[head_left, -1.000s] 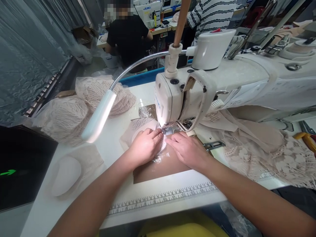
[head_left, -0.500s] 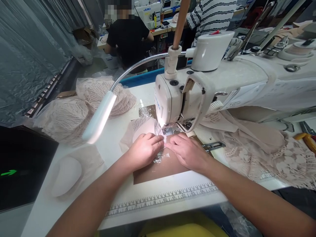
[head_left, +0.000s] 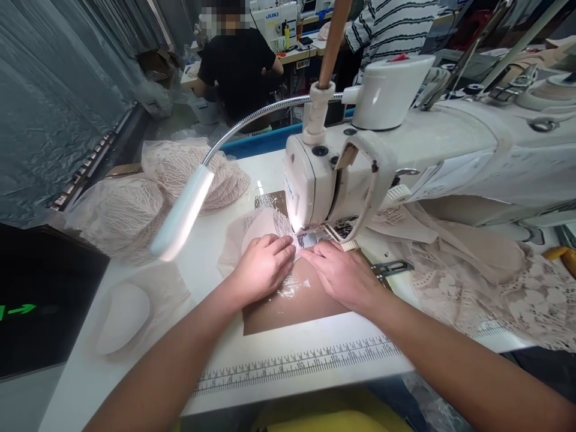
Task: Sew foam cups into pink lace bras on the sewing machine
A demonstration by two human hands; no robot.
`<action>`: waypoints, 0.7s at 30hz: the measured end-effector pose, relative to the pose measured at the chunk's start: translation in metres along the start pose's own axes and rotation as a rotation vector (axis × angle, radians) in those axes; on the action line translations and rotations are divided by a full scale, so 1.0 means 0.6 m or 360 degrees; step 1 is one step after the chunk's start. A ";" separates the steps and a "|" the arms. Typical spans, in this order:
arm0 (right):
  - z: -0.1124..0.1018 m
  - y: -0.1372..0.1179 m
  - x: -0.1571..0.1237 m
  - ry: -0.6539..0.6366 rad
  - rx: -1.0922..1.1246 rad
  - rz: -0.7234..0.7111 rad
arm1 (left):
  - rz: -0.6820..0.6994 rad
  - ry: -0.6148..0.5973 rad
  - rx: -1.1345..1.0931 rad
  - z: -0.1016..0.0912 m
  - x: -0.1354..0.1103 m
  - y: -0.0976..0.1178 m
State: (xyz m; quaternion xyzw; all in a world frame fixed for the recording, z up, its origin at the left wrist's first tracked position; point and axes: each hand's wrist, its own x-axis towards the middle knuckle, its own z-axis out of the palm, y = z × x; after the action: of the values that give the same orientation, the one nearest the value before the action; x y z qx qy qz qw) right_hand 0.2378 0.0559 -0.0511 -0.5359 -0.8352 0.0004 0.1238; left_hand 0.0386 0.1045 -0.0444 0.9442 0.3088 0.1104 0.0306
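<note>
A pale pink lace-and-mesh cup piece (head_left: 258, 227) lies under the needle end of a white sewing machine (head_left: 310, 180). My left hand (head_left: 265, 267) presses on its near side with the fingers bent and close together. Just right of it, my right hand (head_left: 344, 270) has its fingers gathered, the forefinger and thumb tips at the cloth's edge by the presser foot. The fingertips of both hands are close to each other, and the cloth between them is partly hidden. Under the hands is a brown plate (head_left: 292, 312) with shiny clear tape on it.
A lamp (head_left: 182, 213) on a bendy neck hangs at the left. Behind it are stacks of lace cups (head_left: 121, 210); one padded cup (head_left: 123, 318) lies nearer. Lace cloth (head_left: 472, 270) is heaped at right. A printed ruler (head_left: 292, 366) edges the table. Two people sit beyond.
The whole view has shifted slightly. My left hand has eased a little away from the needle, and my right fingertips remain at the cloth's edge.
</note>
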 end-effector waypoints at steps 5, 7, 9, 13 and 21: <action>0.002 0.005 -0.001 0.0045 0.0029 -0.0022 | -0.0102 0.0044 -0.0046 0.006 0.001 -0.014; 0.002 0.006 -0.001 0.0054 0.0050 -0.0048 | -0.0160 0.0074 -0.0069 0.008 0.001 -0.019; 0.003 0.007 -0.001 0.0073 0.0057 -0.0065 | -0.0221 0.0116 -0.0086 0.009 0.001 -0.023; 0.005 0.007 0.001 0.0093 0.0016 -0.0060 | -0.0337 0.0216 -0.0084 0.012 0.000 -0.036; 0.016 0.020 -0.005 0.0177 0.0031 -0.0189 | -0.0567 0.0275 -0.0053 0.009 -0.008 -0.042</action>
State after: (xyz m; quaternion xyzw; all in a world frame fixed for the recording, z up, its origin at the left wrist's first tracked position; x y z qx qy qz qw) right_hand 0.2475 0.0596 -0.0623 -0.4833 -0.8573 -0.0287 0.1752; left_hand 0.0214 0.1218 -0.0538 0.8611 0.4705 0.1889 0.0387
